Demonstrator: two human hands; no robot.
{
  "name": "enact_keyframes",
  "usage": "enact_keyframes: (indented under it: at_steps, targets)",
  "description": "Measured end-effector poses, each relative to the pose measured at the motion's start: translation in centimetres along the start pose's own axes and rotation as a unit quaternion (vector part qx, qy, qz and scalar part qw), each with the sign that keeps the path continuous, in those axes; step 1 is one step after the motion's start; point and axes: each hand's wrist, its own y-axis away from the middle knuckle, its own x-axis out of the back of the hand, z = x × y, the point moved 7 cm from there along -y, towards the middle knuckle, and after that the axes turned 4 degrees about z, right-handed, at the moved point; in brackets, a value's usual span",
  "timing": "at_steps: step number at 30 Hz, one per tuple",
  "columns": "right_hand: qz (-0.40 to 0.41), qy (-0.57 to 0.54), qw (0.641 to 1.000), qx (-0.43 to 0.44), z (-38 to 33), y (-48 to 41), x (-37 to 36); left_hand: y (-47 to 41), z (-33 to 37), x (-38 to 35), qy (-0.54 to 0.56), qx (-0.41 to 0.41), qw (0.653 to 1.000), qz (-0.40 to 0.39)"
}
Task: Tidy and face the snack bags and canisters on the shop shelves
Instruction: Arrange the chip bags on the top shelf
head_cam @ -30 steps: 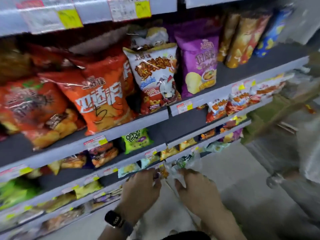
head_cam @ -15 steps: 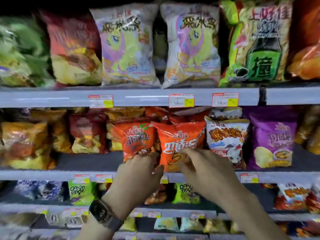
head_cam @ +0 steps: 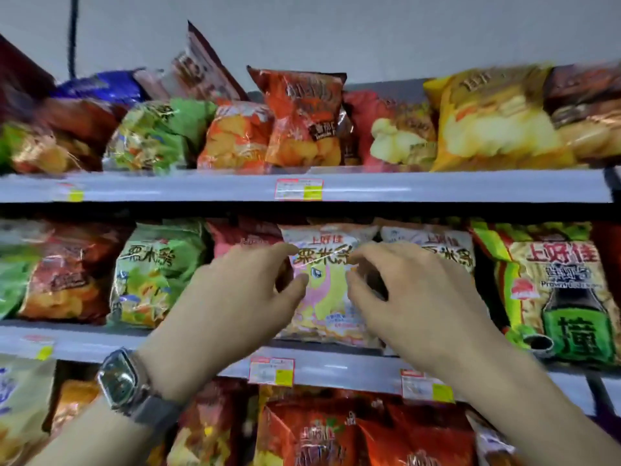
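Now at the pale pink-and-yellow snack bag (head_cam: pixel 324 297), standing upright and face-out at the front edge of the middle shelf (head_cam: pixel 336 368), roughly midway along it. Framed by the left hand (head_cam: pixel 242 297) and the right hand (head_cam: pixel 413 297), both half-open, with thumbs and curved fingers held apart around the bag's upper half; hard to tell through the blur whether any fingertip already touches the foil. Marks a move up one shelf from half a second ago, away from the orange bags (head_cam: pixel 312 432) below, and up from the lowest shelves a second ago. Reads as a bottom-to-top sweep, with this shelf the step in hand and the top shelf (head_cam: pixel 201 188) probably next. Just beside on the right, a twin bag (head_cam: pixel 437 253); beyond it, a green-and-yellow prawn cracker bag (head_cam: pixel 554 297) towards the shelf's right end. On the left, a reddish bag (head_cam: pixel 235 235) partly hidden behind the left hand, then a green bag (head_cam: pixel 154 274). Above, top-shelf bags slumped and tilted, likely needing more straightening than this row. On the left wrist, a wristwatch (head_cam: pixel 122 381).
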Motion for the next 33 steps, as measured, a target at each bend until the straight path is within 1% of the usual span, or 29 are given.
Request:
enact_keyframes:
  at_steps: [3, 6, 10, 12, 17, 21, 23, 27, 30, 33]
  targets:
    - [0.052, -0.017, 0.998, 0.015, -1.0, -4.0, 0.9, -3.2, -2.6, 3.7, 0.032, 0.017, 0.998, 0.058]
    - [0.106, -0.05, 0.993, 0.013, -1.3, -8.2, 1.3, -6.5, -5.7, 6.2, 0.067, 0.038, 0.993, 0.093]
    - [0.124, -0.111, 0.986, -0.014, -1.5, -13.6, 0.3, -10.6, -10.5, 7.6, 0.036, 0.08, 0.99, 0.113]
    - [0.122, -0.122, 0.985, -0.013, -2.3, -15.5, -0.4, -12.3, -12.9, 8.0, 0.03, 0.1, 0.988, 0.117]
    - [0.059, -0.135, 0.989, 0.022, -7.0, -18.8, -3.1, -15.1, -19.4, 8.3, -0.003, 0.164, 0.98, 0.112]
    - [0.01, -0.114, 0.993, 0.039, -11.6, -21.7, -5.5, -15.6, -24.5, 9.0, 0.014, 0.205, 0.969, 0.14]
    - [-0.017, -0.115, 0.993, 0.028, -13.8, -23.4, -6.9, -15.6, -27.0, 9.7, 0.033, 0.217, 0.963, 0.158]
    - [-0.055, -0.159, 0.986, 0.004, -18.0, -27.0, -10.0, -14.5, -33.0, 11.9, 0.049, 0.254, 0.939, 0.227]
    - [-0.083, -0.184, 0.979, -0.028, -20.3, -29.0, -12.1, -13.1, -38.2, 12.6, 0.025, 0.311, 0.922, 0.23]
    - [-0.134, -0.236, 0.957, -0.102, -21.3, -30.1, -14.5, -12.5, -43.2, 12.3, 0.028, 0.364, 0.907, 0.21]
